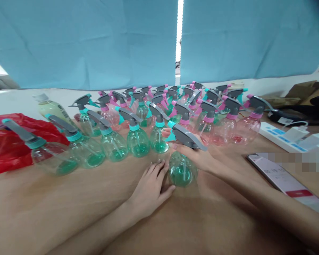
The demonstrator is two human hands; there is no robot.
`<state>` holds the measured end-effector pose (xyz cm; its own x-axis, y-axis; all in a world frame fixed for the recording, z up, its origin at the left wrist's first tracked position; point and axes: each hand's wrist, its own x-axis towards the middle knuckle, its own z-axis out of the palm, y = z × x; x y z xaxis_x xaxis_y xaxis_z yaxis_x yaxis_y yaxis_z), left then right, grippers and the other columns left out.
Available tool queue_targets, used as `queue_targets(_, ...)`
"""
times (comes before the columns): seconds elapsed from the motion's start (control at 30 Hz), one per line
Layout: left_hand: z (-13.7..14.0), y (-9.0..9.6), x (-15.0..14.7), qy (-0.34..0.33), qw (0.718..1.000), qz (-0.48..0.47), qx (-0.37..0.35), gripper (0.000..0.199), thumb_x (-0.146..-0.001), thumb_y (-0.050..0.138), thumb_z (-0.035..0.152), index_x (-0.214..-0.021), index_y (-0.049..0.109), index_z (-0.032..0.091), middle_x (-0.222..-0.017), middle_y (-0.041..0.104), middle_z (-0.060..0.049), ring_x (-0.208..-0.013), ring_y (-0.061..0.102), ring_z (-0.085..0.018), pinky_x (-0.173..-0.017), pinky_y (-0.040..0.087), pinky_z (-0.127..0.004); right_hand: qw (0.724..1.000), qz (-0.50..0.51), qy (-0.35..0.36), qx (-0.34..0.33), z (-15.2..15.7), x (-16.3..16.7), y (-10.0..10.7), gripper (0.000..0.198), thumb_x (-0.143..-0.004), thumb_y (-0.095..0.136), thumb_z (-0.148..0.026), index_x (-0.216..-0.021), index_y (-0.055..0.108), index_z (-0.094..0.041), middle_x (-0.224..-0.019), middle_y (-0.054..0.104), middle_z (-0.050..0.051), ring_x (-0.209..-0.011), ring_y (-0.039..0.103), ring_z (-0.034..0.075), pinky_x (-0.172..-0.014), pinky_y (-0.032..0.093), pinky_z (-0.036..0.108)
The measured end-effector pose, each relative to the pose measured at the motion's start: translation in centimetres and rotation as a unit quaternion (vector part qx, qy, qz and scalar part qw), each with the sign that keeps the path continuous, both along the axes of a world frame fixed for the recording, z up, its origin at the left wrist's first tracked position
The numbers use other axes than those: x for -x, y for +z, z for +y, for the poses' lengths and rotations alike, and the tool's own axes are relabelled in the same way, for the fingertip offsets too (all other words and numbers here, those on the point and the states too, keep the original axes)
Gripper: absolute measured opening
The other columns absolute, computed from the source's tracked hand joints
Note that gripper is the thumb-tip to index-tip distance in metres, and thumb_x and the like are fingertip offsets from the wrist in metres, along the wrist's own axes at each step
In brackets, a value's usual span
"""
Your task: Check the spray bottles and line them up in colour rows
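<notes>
On a light-brown, wood-toned tabletop (95, 198), a clear green plastic spray bottle with a grey-and-turquoise head (183, 173) stands centrally, in front of the crowded rows. The right hand (192, 154) curls round its neck; the left hand (150, 187) rests on the surface just beside it, fingers loosely spread. Other green spray bottles (139, 147) line up towards the left edge, pink transparent ones (223, 131) towards the right, with more packed behind. A crumpled red plastic bag (5, 154) lies at the left edge; a white power strip (271, 131) and a flat smartphone (279, 180) (its screen lit) lie towards the right edge. Beyond the far edge, blue cloth sheets (82, 42) hang, divided by a bright narrow gap (179, 32).
</notes>
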<state>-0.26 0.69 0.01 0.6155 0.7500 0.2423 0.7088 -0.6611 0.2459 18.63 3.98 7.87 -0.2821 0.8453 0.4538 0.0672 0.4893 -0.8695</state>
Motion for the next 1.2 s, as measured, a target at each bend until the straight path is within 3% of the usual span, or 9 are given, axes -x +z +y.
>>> queue_targets(0.17,-0.1,0.1,0.0,0.001,1.000,0.010,-0.005,0.050,-0.095,0.050,0.046,-0.135,0.045,0.017,-0.143,0.047,-0.015,-0.132,0.041,-0.033,-0.108,0.034,-0.053,0.999,-0.014,-0.020,-0.024,0.5,-0.3,-0.7,0.027,-0.082,0.060,-0.024,-0.108,0.065,-0.028,-0.085,0.069,0.000,-0.085,0.065,0.020,-0.082,0.052,0.039)
queue_targets(0.37,-0.1,0.2,0.0,-0.001,1.000,0.014,-0.002,0.049,-0.095,0.050,0.044,-0.133,0.047,0.013,-0.142,0.047,-0.017,-0.132,0.041,-0.034,-0.108,0.033,-0.053,0.999,-0.015,-0.019,-0.032,1.2,-0.5,-1.8,0.026,-0.082,0.060,-0.031,-0.107,0.065,-0.027,-0.096,0.068,0.002,-0.082,0.062,0.019,-0.077,0.050,0.036)
queue_targets(0.73,-0.2,0.4,-0.1,0.006,0.999,0.035,-0.010,0.048,-0.095,0.051,0.043,-0.132,0.047,0.012,-0.142,0.047,-0.017,-0.131,0.043,-0.033,-0.108,0.035,-0.051,0.999,-0.020,0.009,-0.028,1.3,-0.6,-1.5,0.028,-0.080,0.058,-0.025,-0.107,0.065,-0.027,-0.088,0.066,0.000,-0.067,0.055,0.015,-0.071,0.048,0.031)
queue_targets(1.0,-0.2,0.5,-0.2,0.005,0.999,0.045,-0.008,0.050,-0.094,0.053,0.043,-0.131,0.048,0.009,-0.141,0.048,-0.019,-0.131,0.043,-0.033,-0.108,0.034,-0.051,1.000,0.009,-0.016,-0.009,0.7,-0.3,-0.7,0.003,-0.072,0.056,-0.021,-0.073,0.059,-0.023,-0.070,0.058,-0.002,-0.066,0.055,0.014,-0.068,0.050,0.030)
queue_targets(1.2,0.0,0.3,-0.2,0.002,0.999,0.045,-0.019,0.048,-0.096,0.049,0.045,-0.131,0.048,0.012,-0.141,0.048,-0.018,-0.131,0.043,-0.033,-0.107,0.035,-0.052,0.997,-0.053,-0.012,-0.055,0.6,-0.3,-0.5,0.010,-0.074,0.048,-0.020,-0.071,0.057,-0.024,-0.064,0.056,-0.002,-0.070,0.057,0.016,-0.071,0.052,0.031)
